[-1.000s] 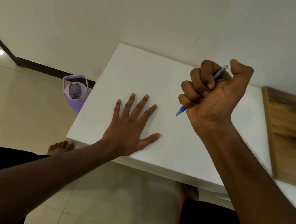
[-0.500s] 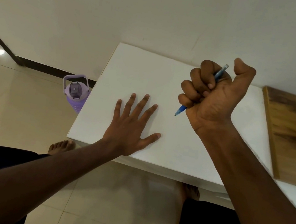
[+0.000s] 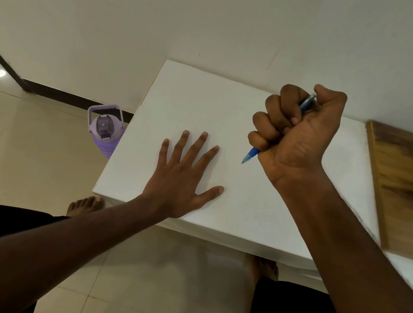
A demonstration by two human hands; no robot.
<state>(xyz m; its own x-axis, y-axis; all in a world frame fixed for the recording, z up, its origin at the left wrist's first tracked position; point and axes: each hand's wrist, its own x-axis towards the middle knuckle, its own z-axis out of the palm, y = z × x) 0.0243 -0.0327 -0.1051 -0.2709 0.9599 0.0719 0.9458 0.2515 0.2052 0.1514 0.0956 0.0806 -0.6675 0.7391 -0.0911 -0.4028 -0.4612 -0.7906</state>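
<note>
Two bare hands are at work over a white table (image 3: 208,97) set against a pale wall (image 3: 219,24). The left hand (image 3: 183,179) lies flat on the tabletop near its front edge, palm down, with the fingers straight and spread and the thumb angled out to the right. The right hand (image 3: 299,138) is raised beside it, curled into a fist around a blue pen (image 3: 251,154), with four fingers wrapped over the barrel and the thumb standing up behind it.

The pen runs slantwise through the fist. Its upper end shows between thumb and forefinger, and its tip comes out below the little finger, pointing down and to the left. The tip is near the left hand's forefinger but apart from it. Whether it touches the table cannot be told. The hands themselves are apart, with a strip of tabletop between them.

A wooden board (image 3: 410,186) lies on the right side of the table, well apart from the pen. A purple water bottle (image 3: 103,130) with a carry handle stands on the tiled floor (image 3: 26,156) just beside the table's left edge. The person's left foot (image 3: 85,205) shows by the table's near left corner, and the right foot (image 3: 265,268) shows dimly under the front edge.
</note>
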